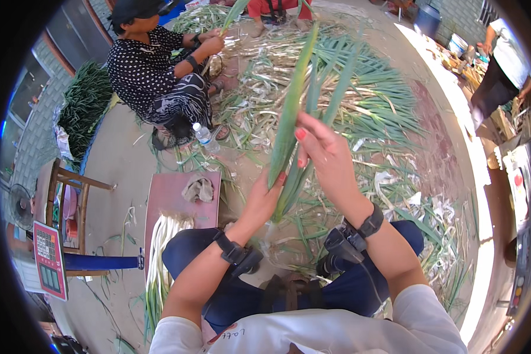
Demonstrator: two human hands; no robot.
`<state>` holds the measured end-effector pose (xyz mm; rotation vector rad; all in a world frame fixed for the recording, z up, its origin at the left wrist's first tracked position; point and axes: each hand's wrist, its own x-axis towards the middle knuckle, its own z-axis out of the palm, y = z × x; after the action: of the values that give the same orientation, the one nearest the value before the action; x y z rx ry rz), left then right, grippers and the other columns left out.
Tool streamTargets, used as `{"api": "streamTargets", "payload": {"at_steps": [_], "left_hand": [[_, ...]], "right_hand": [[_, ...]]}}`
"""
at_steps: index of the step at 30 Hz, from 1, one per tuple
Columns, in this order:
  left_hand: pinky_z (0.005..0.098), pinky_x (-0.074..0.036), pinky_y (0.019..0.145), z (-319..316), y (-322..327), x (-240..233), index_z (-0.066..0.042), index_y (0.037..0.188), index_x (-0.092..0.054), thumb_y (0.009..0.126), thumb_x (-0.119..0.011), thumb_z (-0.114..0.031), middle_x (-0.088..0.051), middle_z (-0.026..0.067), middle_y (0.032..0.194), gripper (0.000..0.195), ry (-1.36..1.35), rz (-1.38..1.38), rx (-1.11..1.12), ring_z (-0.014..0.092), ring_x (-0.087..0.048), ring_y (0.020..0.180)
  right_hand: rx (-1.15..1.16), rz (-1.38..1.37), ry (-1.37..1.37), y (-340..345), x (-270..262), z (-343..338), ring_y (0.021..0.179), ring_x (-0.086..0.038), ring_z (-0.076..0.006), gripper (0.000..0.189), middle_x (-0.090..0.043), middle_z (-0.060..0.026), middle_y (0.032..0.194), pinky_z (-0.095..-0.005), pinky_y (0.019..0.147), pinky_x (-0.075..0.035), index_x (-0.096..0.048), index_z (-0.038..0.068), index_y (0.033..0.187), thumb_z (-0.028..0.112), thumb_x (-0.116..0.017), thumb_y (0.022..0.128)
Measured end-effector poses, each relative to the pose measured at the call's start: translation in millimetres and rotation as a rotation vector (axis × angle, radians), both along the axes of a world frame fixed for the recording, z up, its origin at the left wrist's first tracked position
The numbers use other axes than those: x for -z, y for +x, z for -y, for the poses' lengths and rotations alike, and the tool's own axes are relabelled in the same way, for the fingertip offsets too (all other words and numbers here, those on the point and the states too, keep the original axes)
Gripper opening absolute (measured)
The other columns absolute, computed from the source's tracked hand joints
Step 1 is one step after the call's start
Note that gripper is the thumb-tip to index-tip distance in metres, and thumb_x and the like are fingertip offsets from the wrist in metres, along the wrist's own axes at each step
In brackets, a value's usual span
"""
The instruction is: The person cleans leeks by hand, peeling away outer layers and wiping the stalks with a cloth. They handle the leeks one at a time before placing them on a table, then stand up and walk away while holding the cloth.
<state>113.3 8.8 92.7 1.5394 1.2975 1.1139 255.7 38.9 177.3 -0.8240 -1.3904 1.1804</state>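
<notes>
My left hand (263, 199) grips a green onion stalk (287, 194) over my lap, its long leaves pointing up and away from me. The pale lower end hangs below the hand, blurred. One broad, yellowish-green leaf (291, 110) stands apart from the others. My right hand (329, 155) is at these leaves with fingers bent; whether it pinches one is unclear. By my left knee, a bundle of peeled green onions (161, 248) with white stems lies partly on a reddish board (159, 190). A crumpled grey cloth (198, 188) rests on that board.
Ahead lies a large heap of green onions (363, 84), with peelings (433, 234) strewn around. A seated person (146, 75) holds a stalk at left, near a water bottle (205, 136). A digital scale (49, 261) and a wooden stool (82, 181) stand left. Another person (502, 66) stands far right.
</notes>
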Motion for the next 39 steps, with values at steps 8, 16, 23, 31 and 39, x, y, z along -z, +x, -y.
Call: {"api": "streamTargets", "payload": {"at_steps": [8, 16, 23, 31, 39], "left_hand": [[0.0299, -0.036, 0.084, 6.8, 17.9, -1.9, 0.001, 0.112, -0.043, 0.089, -0.043, -0.019, -0.051, 0.0152, 0.099, 0.031, -0.142, -0.05, 0.099, 0.022, -0.048, 0.094], [0.0283, -0.037, 0.08, 10.0, 11.7, 2.7, 0.0, 0.113, -0.044, 0.089, -0.043, -0.023, -0.053, 0.0111, 0.097, 0.033, -0.019, -0.003, 0.059, 0.017, -0.048, 0.088], [0.0322, -0.031, 0.09, 4.3, -1.0, 12.7, 0.001, 0.118, -0.043, 0.088, -0.042, -0.036, -0.048, 0.0158, 0.113, 0.048, -0.036, -0.179, -0.011, 0.023, -0.043, 0.104], [0.0316, -0.036, 0.088, -10.1, -39.2, 19.3, 0.001, 0.123, -0.036, 0.082, -0.053, -0.04, -0.045, 0.0109, 0.117, 0.061, -0.239, 0.235, -0.276, 0.021, -0.044, 0.105], [0.03, -0.038, 0.085, -1.4, -42.1, 16.3, 0.002, 0.118, -0.04, 0.082, -0.056, -0.028, -0.047, 0.0095, 0.114, 0.049, -0.258, 0.23, -0.156, 0.018, -0.047, 0.101]], "right_hand": [[-0.171, -0.248, -0.203, 17.7, -17.1, -5.9, 0.051, -0.037, -0.0024, 0.022, -0.059, -0.0012, 0.081, -0.0149, 0.05, -0.033, -0.056, 0.003, 0.098, 0.021, -0.046, 0.088], [-0.234, -0.357, -0.235, 18.5, -11.3, -3.4, 0.049, -0.031, -0.0017, 0.018, -0.045, 0.0039, 0.062, -0.0157, 0.046, -0.026, -0.051, 0.005, 0.088, 0.022, -0.047, 0.087], [-0.157, -0.462, -0.141, 25.4, -14.3, -6.3, 0.047, -0.031, -0.0019, 0.021, -0.047, 0.0026, 0.061, -0.0167, 0.044, -0.025, -0.052, 0.003, 0.09, 0.023, -0.049, 0.086], [0.321, -0.198, 0.152, 148.4, -14.0, -10.2, 0.053, -0.048, -0.005, 0.021, -0.056, -0.001, 0.068, -0.0187, 0.049, -0.04, -0.056, 0.003, 0.085, 0.024, -0.051, 0.085], [0.278, 0.644, -0.596, 279.0, 104.2, 86.0, 0.1, -0.049, -0.0168, 0.056, -0.045, -0.0085, 0.12, -0.0305, 0.082, -0.04, -0.038, 0.01, 0.126, 0.047, -0.044, 0.084]]}}
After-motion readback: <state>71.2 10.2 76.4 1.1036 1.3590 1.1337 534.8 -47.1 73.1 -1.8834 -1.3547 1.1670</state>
